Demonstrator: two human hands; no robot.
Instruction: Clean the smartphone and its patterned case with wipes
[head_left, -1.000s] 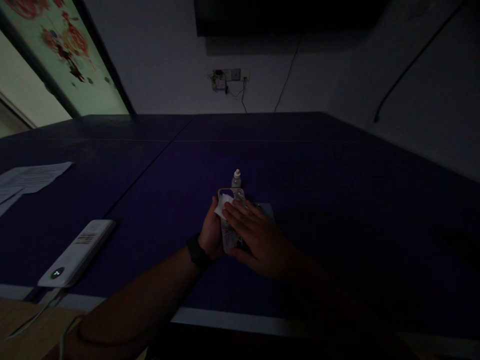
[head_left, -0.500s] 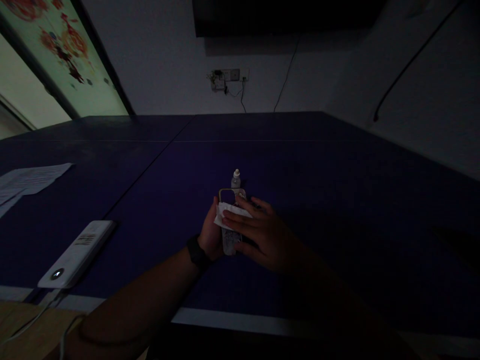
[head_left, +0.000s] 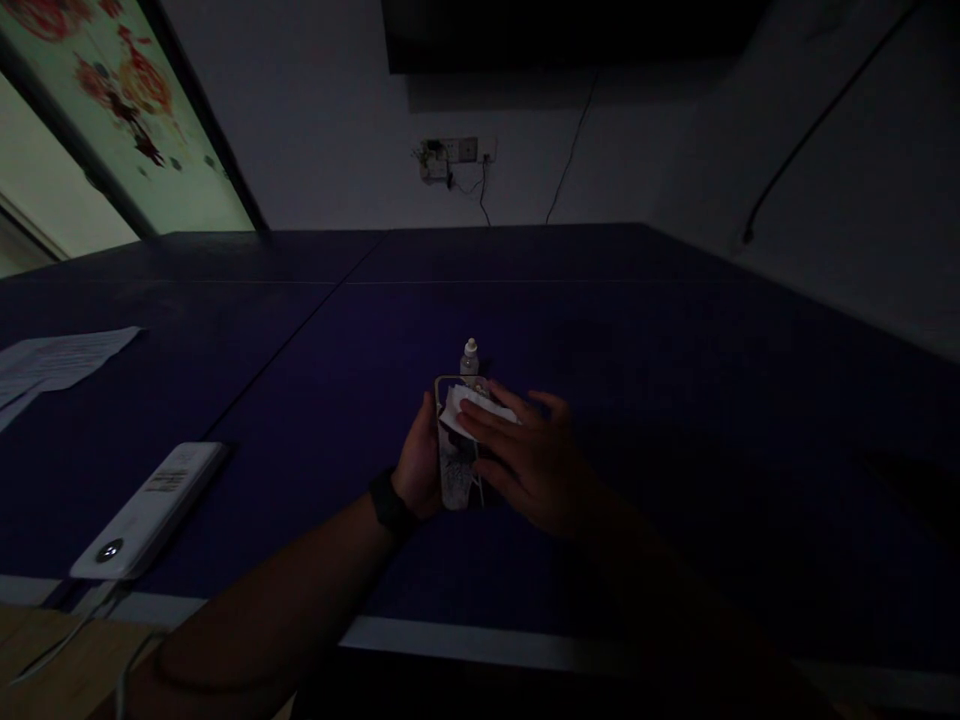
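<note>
My left hand grips a phone case by its left side, over the table. The case has a pale rim, a large cutout at its top left and a greyish pattern lower down. With the fingers of my right hand I press a folded white tissue against the upper part of the case. The tissue and fingers cover much of the case's upper and right side. Just beyond the case a small clear bottle with a white cap stands upright.
On the left of the blue table lie a white power bank with a cable plugged in and printed paper sheets. Wall sockets and a dark screen are at the back. The room is dim.
My right hand has slid the tissue up and slightly right across the case, baring more of its lower part. My left hand keeps its hold.
</note>
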